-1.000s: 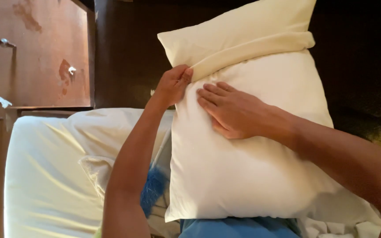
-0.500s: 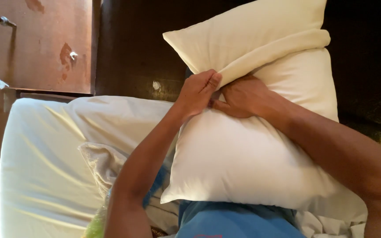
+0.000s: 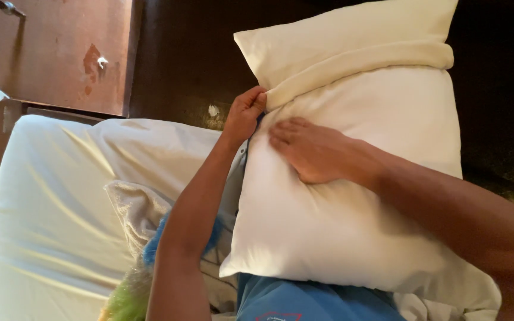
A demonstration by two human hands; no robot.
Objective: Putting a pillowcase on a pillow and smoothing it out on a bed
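Pillowcase edge may slip from a thin pinch.
The left hand (image 3: pixel 244 113) is closed on the folded cream pillowcase hem (image 3: pixel 352 66); the right hand (image 3: pixel 313 156) lies flat, open, on the soft white pillow (image 3: pixel 352 232) against the person's lap, above the bed (image 3: pixel 49 226).

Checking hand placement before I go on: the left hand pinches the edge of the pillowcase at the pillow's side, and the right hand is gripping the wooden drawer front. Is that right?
Not quite. The head view shows the right hand lying flat on the cream pillow, not gripping the wooden drawer front, which nobody touches. The left hand does pinch the pillowcase edge at the pillow's side.
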